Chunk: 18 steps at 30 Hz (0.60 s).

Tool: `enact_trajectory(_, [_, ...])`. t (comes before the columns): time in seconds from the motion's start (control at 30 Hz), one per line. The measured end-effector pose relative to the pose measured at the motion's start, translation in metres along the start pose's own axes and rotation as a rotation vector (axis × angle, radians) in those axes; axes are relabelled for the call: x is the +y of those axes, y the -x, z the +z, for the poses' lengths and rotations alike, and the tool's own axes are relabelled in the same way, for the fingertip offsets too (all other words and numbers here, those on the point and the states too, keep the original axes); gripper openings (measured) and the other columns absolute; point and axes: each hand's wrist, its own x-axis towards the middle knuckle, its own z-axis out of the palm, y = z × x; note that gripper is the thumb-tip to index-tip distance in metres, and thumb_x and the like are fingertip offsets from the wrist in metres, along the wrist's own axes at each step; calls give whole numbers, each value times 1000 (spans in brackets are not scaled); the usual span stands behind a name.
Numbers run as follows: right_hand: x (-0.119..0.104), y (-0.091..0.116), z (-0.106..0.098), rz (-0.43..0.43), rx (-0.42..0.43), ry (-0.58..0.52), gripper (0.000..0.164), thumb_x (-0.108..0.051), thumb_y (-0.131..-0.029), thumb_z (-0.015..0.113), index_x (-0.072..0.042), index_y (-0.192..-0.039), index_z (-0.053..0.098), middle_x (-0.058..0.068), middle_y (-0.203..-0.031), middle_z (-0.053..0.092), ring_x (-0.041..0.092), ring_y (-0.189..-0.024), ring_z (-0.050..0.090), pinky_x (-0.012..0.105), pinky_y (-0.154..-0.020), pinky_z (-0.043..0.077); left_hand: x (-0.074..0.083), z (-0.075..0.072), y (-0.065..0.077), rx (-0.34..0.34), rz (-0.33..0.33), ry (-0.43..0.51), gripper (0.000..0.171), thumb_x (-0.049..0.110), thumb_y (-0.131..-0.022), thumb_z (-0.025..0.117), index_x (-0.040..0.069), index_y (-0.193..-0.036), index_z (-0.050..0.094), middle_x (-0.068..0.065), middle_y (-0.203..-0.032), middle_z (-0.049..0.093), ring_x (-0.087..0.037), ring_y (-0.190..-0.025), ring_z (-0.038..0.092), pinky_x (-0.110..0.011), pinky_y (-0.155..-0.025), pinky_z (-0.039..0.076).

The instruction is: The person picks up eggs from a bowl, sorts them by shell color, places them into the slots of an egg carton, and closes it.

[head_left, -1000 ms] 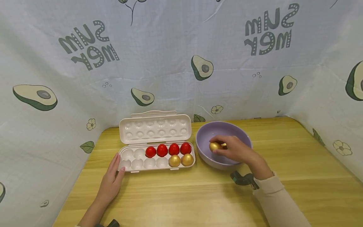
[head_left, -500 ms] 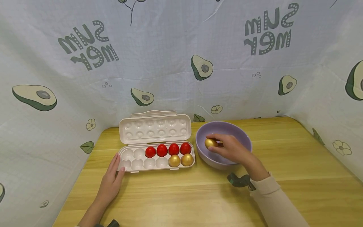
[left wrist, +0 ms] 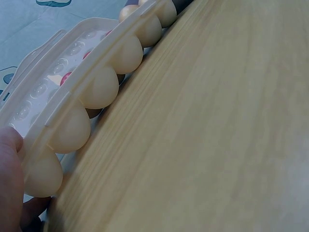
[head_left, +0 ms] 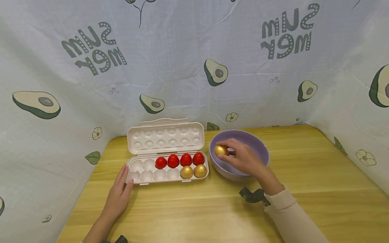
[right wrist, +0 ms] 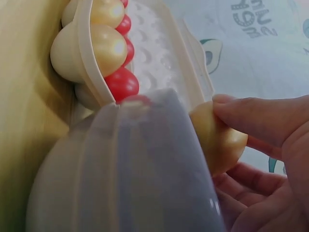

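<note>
In the head view my right hand (head_left: pixel 244 158) pinches a gold egg (head_left: pixel 221 150) between thumb and fingers, over the left part of the purple bowl (head_left: pixel 259 146). The right wrist view shows the same gold egg (right wrist: pixel 217 137) by the bowl wall (right wrist: pixel 159 169). To the left lies a cream egg box (head_left: pixel 165 143) with its lid up. Several red eggs (head_left: pixel 173 161) fill back-row cups at its right, with two gold eggs (head_left: pixel 186 172) before them. My left hand (head_left: pixel 119 194) holds the box's left end, thumb (left wrist: pixel 9 140) at the rim.
Everything stands on a wood-grain table (head_left: pixel 188 216). A white curtain (head_left: pixel 182 67) printed with avocados hangs behind it and along both sides. The bowl stands close to the box's right end. Dark wrist mounts (head_left: pixel 253 195) sit at the forearms.
My right hand has carried the gold egg leftward and slightly up, from the middle of the bowl to its left side. The left hand and egg box have stayed in place.
</note>
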Motion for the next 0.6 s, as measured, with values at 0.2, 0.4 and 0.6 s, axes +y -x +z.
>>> enact_trajectory(0.2, [-5, -3, 6, -39, 16, -11, 36, -15, -80, 68, -8, -114, 58, -1, -107, 57, 10, -93, 56, 25, -79, 50, 0, 0, -1, 1, 1, 6, 56, 28, -97, 40, 3, -142, 21, -9, -149, 16, -26, -135, 16, -13, -106, 9])
enact_trajectory(0.4, [-9, -4, 13, -68, 40, -15, 37, -17, -81, 67, -10, -116, 57, -2, -111, 56, 9, -95, 54, 26, -79, 50, -1, 0, -1, -1, -1, 7, 56, 28, -97, 41, 3, -142, 21, -9, -149, 16, -26, -135, 16, -13, -106, 9])
enact_trajectory(0.6, [-29, -5, 16, -67, 61, -117, 37, -6, -81, 66, -1, -116, 55, 9, -110, 55, 20, -93, 53, 37, -84, 49, -2, 1, 0, 2, 1, 6, 56, 28, -97, 41, 3, -142, 21, -10, -149, 17, -27, -135, 17, -13, -106, 9])
